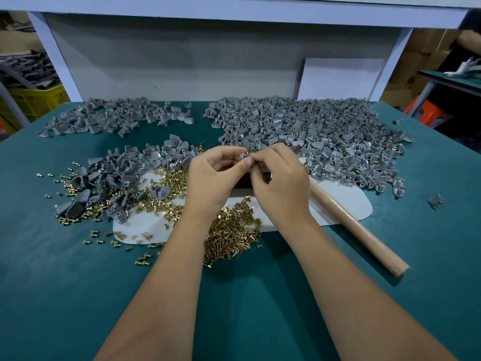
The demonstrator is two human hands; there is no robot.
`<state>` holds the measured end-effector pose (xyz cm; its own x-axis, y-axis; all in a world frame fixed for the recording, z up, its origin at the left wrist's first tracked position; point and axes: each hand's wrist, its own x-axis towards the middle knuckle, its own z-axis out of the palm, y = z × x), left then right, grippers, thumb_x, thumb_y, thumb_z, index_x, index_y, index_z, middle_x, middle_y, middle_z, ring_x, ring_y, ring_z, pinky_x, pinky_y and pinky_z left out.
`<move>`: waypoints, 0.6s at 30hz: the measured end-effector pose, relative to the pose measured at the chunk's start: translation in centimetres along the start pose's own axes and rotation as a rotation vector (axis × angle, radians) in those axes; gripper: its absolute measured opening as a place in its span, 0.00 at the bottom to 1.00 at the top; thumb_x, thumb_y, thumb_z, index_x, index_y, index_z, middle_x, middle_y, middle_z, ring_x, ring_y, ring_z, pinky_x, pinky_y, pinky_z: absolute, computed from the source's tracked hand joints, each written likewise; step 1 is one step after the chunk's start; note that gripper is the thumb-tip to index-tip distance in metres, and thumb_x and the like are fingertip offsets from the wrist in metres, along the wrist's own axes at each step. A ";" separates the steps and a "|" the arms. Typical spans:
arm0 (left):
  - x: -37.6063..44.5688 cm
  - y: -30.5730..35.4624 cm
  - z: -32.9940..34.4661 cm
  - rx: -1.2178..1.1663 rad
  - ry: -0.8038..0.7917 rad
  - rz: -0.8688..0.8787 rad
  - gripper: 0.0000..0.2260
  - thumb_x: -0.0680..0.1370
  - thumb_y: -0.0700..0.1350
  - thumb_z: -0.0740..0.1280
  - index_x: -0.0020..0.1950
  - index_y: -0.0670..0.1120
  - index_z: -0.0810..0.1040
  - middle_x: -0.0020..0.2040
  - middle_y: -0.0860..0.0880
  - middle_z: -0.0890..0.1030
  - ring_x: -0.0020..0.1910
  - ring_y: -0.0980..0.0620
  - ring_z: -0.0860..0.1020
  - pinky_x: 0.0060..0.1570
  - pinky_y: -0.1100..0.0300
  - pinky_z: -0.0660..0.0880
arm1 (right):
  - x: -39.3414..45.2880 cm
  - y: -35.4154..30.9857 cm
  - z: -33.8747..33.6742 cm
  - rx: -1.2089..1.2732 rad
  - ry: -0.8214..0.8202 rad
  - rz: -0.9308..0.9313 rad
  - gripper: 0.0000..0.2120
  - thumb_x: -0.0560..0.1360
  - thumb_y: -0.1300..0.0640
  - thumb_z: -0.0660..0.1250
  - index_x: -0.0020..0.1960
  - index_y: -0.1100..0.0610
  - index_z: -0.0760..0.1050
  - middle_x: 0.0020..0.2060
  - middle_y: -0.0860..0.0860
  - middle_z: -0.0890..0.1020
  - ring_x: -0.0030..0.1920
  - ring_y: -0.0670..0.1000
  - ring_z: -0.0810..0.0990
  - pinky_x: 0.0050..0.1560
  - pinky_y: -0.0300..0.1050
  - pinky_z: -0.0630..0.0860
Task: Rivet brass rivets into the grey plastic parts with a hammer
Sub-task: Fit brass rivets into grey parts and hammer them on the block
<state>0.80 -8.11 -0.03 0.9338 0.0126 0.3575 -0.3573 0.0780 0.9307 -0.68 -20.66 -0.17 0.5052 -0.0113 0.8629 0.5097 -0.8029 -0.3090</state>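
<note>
Green surface (260, 295): riveted grey parts (338, 142) heaped right, unriveted pile (125, 175) and brass rivets (231, 230) remaining. Left hand (210, 175) and right hand (278, 178) pinch one part (244, 154) together; hammer (356, 230) idle alongside.

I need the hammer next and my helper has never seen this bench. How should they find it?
Start at the white oval mat in the middle of the green table. From the right hand, a pale wooden hammer handle runs diagonally toward the table's near right, lying free. It is the only long smooth wooden rod among small grey plastic parts and brass rivets.
</note>
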 end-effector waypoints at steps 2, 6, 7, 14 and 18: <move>0.2 -0.1 -0.4 0.023 0.024 -0.028 0.10 0.72 0.36 0.75 0.50 0.47 0.84 0.46 0.47 0.86 0.48 0.52 0.84 0.51 0.60 0.80 | 0.3 0.0 -0.4 -0.067 -0.060 0.012 0.05 0.74 0.62 0.68 0.49 0.58 0.81 0.43 0.52 0.80 0.43 0.51 0.77 0.42 0.42 0.73; 0.9 -1.1 -1.0 0.309 0.100 -0.064 0.09 0.74 0.40 0.74 0.51 0.52 0.85 0.51 0.48 0.84 0.52 0.51 0.82 0.57 0.52 0.79 | 0.9 2.7 -2.2 -0.485 -0.260 0.341 0.12 0.77 0.53 0.64 0.58 0.57 0.77 0.52 0.55 0.77 0.50 0.53 0.74 0.45 0.43 0.67; 1.0 -1.5 -1.1 0.391 0.106 -0.071 0.08 0.75 0.42 0.73 0.53 0.51 0.85 0.53 0.49 0.83 0.55 0.51 0.80 0.60 0.49 0.77 | 0.8 3.5 -2.9 -0.608 -0.374 0.435 0.14 0.77 0.51 0.62 0.56 0.59 0.77 0.53 0.57 0.77 0.52 0.57 0.74 0.46 0.47 0.69; 1.0 -2.0 -0.5 0.667 0.214 -0.036 0.07 0.78 0.48 0.70 0.53 0.53 0.85 0.54 0.57 0.81 0.67 0.48 0.67 0.67 0.46 0.63 | 0.3 4.8 -3.6 -0.656 -0.636 0.559 0.08 0.78 0.57 0.62 0.52 0.60 0.75 0.49 0.57 0.78 0.50 0.60 0.77 0.40 0.45 0.66; 1.1 -2.2 -0.6 0.691 0.250 -0.041 0.05 0.76 0.50 0.71 0.48 0.53 0.85 0.50 0.59 0.80 0.65 0.48 0.68 0.66 0.46 0.64 | 1.3 4.5 -4.2 -0.668 -0.457 0.582 0.08 0.76 0.60 0.62 0.50 0.56 0.62 0.32 0.51 0.73 0.28 0.53 0.69 0.27 0.42 0.57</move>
<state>2.62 -7.70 -1.68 0.8927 0.2568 0.3702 -0.1737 -0.5621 0.8086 -0.70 -26.76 1.25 0.8430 -0.3920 0.3684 -0.3279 -0.9173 -0.2258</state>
